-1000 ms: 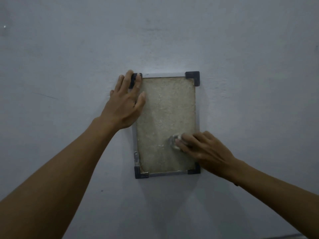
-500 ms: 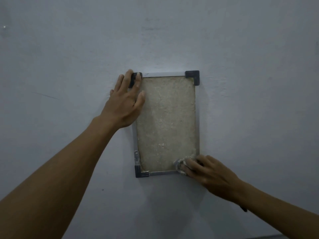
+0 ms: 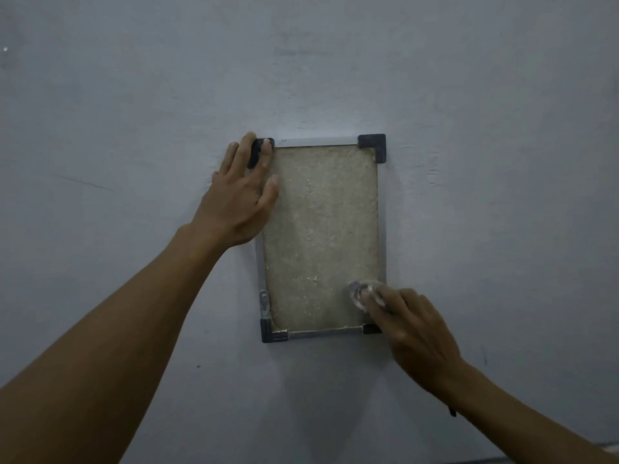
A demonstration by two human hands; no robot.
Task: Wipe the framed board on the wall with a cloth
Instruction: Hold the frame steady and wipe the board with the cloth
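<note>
Lower right of the frame, nearest the camera, the right hand [image 3: 415,333] reaches up from the bottom corner; its fingers are bent over a small whitish cloth [image 3: 363,293] and press the wad against the lower right part of the framed board [image 3: 321,236], just above the dark bottom right corner piece [image 3: 371,328]. How tightly the fingers close round the cloth cannot be made out through the blur.

From the lower left the other forearm runs up to the left hand [image 3: 239,199], which lies flat with straight, slightly spread fingers on the board's upper left edge, fingertips over the dark top left corner piece [image 3: 256,154], thumb resting on the tan panel.

The board hangs upright at centre frame on the pale grey wall [image 3: 485,112]: a speckled tan panel in a thin silver frame with dark corner caps, and a small metal clip [image 3: 264,301] low on its left side. No writing or label is legible on it.
</note>
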